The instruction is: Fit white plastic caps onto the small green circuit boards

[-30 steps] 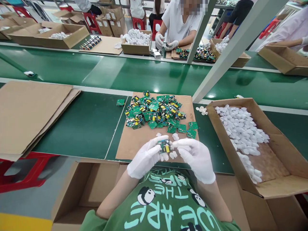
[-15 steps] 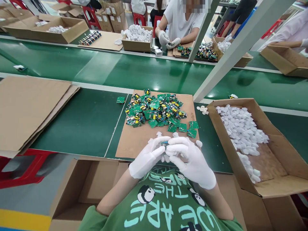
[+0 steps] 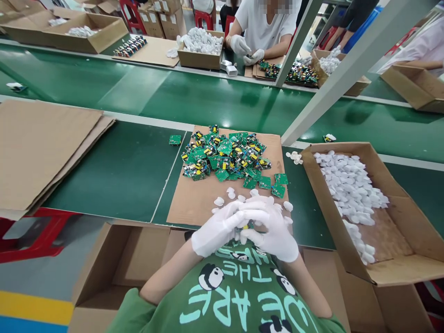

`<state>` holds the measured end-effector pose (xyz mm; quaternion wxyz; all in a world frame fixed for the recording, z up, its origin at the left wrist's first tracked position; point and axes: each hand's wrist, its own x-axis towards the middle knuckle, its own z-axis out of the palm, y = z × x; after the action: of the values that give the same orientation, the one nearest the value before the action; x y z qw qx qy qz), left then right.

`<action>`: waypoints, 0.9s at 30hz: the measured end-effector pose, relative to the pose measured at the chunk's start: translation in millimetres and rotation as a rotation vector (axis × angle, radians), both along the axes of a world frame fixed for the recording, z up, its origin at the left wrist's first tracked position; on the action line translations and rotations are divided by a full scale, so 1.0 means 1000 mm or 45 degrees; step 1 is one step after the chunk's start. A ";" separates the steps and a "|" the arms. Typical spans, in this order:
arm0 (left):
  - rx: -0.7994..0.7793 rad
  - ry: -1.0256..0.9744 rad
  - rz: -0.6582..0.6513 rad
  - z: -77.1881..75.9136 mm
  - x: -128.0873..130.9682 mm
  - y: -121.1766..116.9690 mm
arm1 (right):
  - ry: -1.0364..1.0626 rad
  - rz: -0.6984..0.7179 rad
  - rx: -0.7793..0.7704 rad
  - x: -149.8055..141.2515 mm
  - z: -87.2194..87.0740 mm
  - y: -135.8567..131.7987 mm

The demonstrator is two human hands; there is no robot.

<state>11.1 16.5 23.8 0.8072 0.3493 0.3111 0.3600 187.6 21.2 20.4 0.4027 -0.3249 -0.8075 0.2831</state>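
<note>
My left hand [image 3: 219, 227] and my right hand [image 3: 272, 227], both in white gloves, meet in front of my chest at the near edge of the bench. Their fingers close around a small circuit board [image 3: 246, 226], of which only a bit with a yellow part shows. Several small white pieces [image 3: 219, 201] lie scattered around and behind the hands. Farther back, a heap of green circuit boards [image 3: 225, 148] with yellow and black components rests on a cardboard sheet [image 3: 187, 203]. A lone board [image 3: 175, 139] sits to the left of the heap.
On the right, an open carton [image 3: 398, 231] holds many white pieces [image 3: 347, 180]. Flat cardboard [image 3: 45, 148] lies at left. Beyond the bench runs a green conveyor [image 3: 156, 95], crossed by a slanted metal post [image 3: 333, 83]. A gloved co-worker [image 3: 256, 32] sits opposite.
My hands have drawn closer together and the fingers now overlap, covering more of the board. Items on the conveyor have shifted left.
</note>
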 end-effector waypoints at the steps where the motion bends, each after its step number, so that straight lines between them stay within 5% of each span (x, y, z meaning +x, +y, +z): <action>1: 0.033 0.029 0.002 0.001 0.001 0.000 | 0.070 -0.001 -0.001 0.001 -0.006 0.000; 5: 0.195 0.104 -0.018 0.002 0.004 0.000 | 0.156 -0.044 -0.053 0.005 -0.019 -0.002; 10: 0.185 0.206 0.082 0.002 0.009 -0.002 | 0.157 0.072 0.242 0.003 -0.019 0.003; 15: 0.070 0.174 -0.010 0.005 0.008 -0.003 | 0.255 -0.082 0.301 -0.002 -0.018 0.001; 19: 0.146 0.143 -0.176 0.011 0.003 -0.004 | 0.063 -0.144 0.450 -0.001 -0.013 -0.005; 27: 0.260 0.315 -0.195 0.027 0.006 -0.003 | -0.036 -0.006 0.371 0.003 0.000 0.002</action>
<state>16.9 13.6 51.0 0.7480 0.4939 0.3425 0.2816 190.4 23.4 20.1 0.4348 -0.2687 -0.8450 0.1572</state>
